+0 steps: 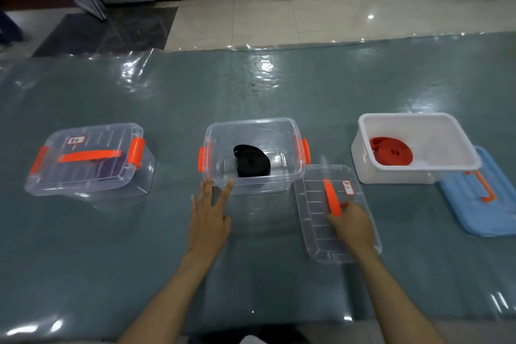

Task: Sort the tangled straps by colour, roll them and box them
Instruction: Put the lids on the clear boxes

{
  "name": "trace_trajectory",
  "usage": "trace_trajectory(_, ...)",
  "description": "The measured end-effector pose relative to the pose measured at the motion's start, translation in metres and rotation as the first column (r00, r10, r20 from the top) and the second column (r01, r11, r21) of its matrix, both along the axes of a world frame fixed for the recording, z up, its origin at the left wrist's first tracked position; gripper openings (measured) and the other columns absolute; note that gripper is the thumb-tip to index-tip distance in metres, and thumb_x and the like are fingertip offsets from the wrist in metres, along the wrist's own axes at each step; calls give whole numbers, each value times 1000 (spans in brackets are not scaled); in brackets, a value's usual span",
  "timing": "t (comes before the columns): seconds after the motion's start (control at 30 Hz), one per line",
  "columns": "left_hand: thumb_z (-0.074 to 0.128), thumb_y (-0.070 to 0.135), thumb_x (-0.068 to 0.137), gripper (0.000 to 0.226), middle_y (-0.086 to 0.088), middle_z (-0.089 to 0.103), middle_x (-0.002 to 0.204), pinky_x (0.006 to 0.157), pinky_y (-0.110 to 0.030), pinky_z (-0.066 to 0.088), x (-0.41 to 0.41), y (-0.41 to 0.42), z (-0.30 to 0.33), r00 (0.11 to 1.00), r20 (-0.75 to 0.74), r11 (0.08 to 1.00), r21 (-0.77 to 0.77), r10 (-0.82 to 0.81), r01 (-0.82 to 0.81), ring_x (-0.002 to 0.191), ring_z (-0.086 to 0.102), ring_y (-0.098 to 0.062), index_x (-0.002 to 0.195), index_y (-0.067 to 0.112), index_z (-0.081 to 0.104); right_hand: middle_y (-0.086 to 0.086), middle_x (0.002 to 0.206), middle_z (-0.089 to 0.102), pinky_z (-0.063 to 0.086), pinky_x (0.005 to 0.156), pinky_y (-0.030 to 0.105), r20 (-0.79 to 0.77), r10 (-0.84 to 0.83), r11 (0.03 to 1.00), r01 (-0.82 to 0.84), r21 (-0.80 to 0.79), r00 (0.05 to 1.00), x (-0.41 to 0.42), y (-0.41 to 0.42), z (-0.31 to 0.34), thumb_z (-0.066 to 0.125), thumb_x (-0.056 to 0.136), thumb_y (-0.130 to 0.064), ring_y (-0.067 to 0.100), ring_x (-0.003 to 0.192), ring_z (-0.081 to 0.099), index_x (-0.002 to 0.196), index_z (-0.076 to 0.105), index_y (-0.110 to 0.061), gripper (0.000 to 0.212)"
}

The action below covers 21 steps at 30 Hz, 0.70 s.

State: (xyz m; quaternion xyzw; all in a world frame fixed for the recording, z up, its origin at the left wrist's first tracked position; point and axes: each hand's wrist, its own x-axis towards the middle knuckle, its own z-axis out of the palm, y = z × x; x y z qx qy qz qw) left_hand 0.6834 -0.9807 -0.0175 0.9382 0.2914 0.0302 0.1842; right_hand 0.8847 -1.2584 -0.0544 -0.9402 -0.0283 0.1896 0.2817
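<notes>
The person stands at the table (279, 86) with both arms stretched forward. The left hand (208, 218) is open, its straight fingers spread and touching the near wall of the middle clear box (284, 176); I think it steadies the box so it does not slide when the lid comes. Inside this box, just beyond the left hand, lies the rolled black strap (252, 162). The right hand (353, 225) rests on the clear lid (315, 204), which lies flat just beside the box, and its fingers curl at the near end of the lid's orange handle (332, 197). It looks like a grip for lifting the lid onto the box, but the fingers hide the contact, so I cannot say how firmly they hold.

Far to the left of the left hand stands the closed clear box (83, 173), with its lid latched by orange clips; something dark purple shows through the wall, probably a strap, but the plastic blurs it. Beyond and to the right of the right hand is the white box (396, 176) with the rolled red strap (391, 152) inside, and its blue lid (474, 215) lies partly under it, cut off by the frame edge. The small labels on the lids are too small to read.
</notes>
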Motion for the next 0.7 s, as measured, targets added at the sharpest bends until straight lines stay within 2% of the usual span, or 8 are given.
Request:
trace_trajectory(0.1, 62, -5, 84, 100, -11, -8, 175, 130, -59, 6, -1, -1, -2, 999, 51, 1000, -16, 2, -2, 163, 1, -36, 167, 31, 17, 1, 91, 74, 50, 71, 34, -9, -58, 998, 58, 40, 998, -22, -21, 5, 81, 78, -28, 28, 83, 70, 99, 73, -22, 24)
trace_trajectory(0.17, 62, -5, 85, 99, -7, -13, 174, 129, -59, 5, -1, -1, -3, 997, 82, 1000, -23, -2, 4, 163, 2, -36, 167, 31, 20, -4, 90, 75, 52, 72, 34, -31, -110, 991, 112, 78, 993, -36, -34, 11, 83, 75, -29, 25, 84, 71, 100, 73, -26, 27)
trace_trajectory(0.3, 62, -5, 86, 98, -3, -16, 174, 129, -57, 2, -2, -3, -3, 993, 118, 998, -60, 2, 5, 163, 1, -33, 166, 35, 23, -15, 72, 71, 48, 60, 29, -17, -177, 961, 177, 211, 984, -55, -51, 25, 85, 70, -27, 7, 70, 69, 83, 66, -38, 25)
trace_trajectory(0.37, 62, -4, 87, 96, -4, -11, 176, 129, -57, 3, -2, -2, -3, 993, 117, 997, -76, 10, -1, 164, 1, -31, 166, 35, 23, -16, 73, 70, 51, 59, 31, 17, -172, 947, 160, 278, 985, -57, -49, 35, 80, 66, -38, 3, 64, 67, 86, 67, -41, 25)
trace_trajectory(0.43, 62, -3, 89, 91, -7, -5, 176, 130, -55, 4, -1, -2, -2, 993, 120, 997, -77, 20, -11, 163, 4, -32, 165, 34, 28, -22, 80, 70, 49, 57, 26, 77, -130, 945, 100, 311, 989, -51, -38, 47, 74, 61, -45, 1, 67, 67, 88, 66, -43, 28)
trace_trajectory(0.53, 63, 0, 95, 72, -14, 12, 175, 129, -52, 19, 3, -2, 2, 979, 199, 995, -95, 37, -18, 159, 23, -36, 159, 26, 44, -17, 78, 69, 49, 60, 27, 189, 10, 969, -56, 240, 982, -28, -4, 63, 82, 68, -35, 3, 68, 66, 95, 69, -39, 30)
trace_trajectory(0.63, 67, 0, 95, 52, -23, 46, 154, 113, -55, 44, 10, 4, 6, 948, 310, 992, -120, 67, -31, 132, 53, -46, 144, 17, 64, -9, 82, 72, 54, 69, 34, 274, 166, 974, -200, 102, 947, 4, 45, 76, 83, 75, -29, 17, 75, 68, 106, 76, -27, 32)
trace_trajectory(0.7, 66, 2, 97, 41, -22, 56, 143, 112, -52, 44, 14, 10, 7, 938, 321, 985, -149, 128, -83, 124, 56, -43, 137, 9, 68, 5, 95, 74, 57, 80, 40, 298, 285, 955, -296, -8, 911, 19, 80, 82, 81, 79, -29, 28, 89, 70, 114, 77, -22, 36)
